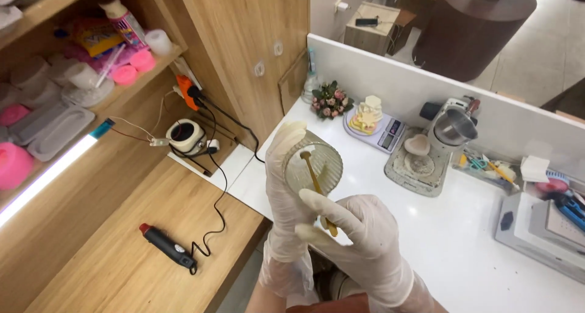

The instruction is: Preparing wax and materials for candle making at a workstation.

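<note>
Holding a ribbed glass (312, 165) tilted, the left hand (285, 185) wraps it. The right hand (359, 240) pinches a yellow stick (318, 188) poked inside; the glass seems empty, the stick's tip apparently pressed to the base.

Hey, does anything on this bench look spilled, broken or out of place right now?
Nothing looks spilled or broken. The left hand holds a ribbed glass jar tilted toward the camera, while the right hand works a yellow stick inside. The black heat gun lies on the wooden bench.

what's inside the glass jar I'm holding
A yellow stick reaches into the jar, its tip near the bottom. The ribbed glass blurs anything else inside.
</note>
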